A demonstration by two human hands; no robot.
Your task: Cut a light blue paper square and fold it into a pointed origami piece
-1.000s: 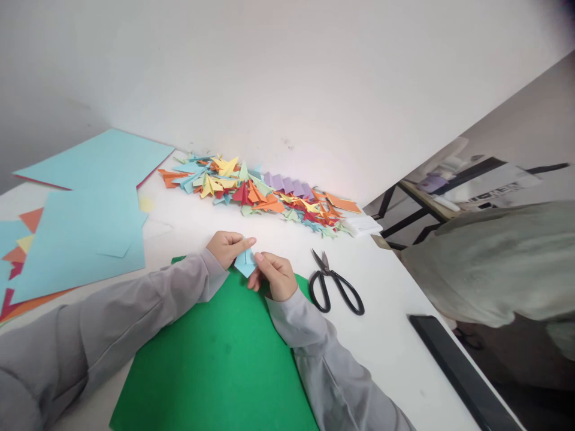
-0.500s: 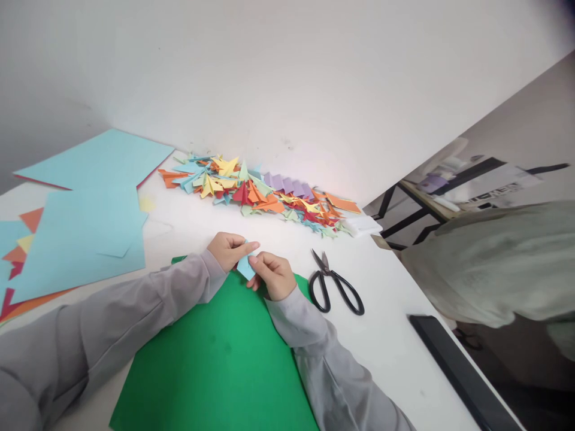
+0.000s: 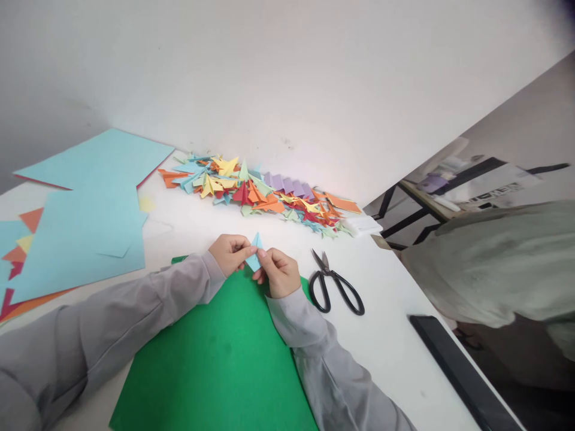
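A small light-blue folded paper [image 3: 254, 263] is pinched between my two hands, its pointed tip facing away from me. My left hand [image 3: 230, 254] grips its left edge between thumb and fingers. On the opposite edge, my right hand [image 3: 281, 273] is closed with its thumb pressed on the paper. Both hands are just above the far end of a green sheet [image 3: 215, 359]. Black-handled scissors [image 3: 332, 281] lie partly open to the right of my right hand.
Along the wall stretches a pile of small folded paper planes [image 3: 251, 194] in several colours. Large light-blue sheets [image 3: 90, 233] lie at the left over coloured scraps. A black flat bar [image 3: 453, 365] rests near the right table edge. Beyond it is a person in pale clothing [image 3: 498, 257].
The blue paper has turned so its point now shows above my fingers. Both hands have shifted slightly to the right and still hold it.
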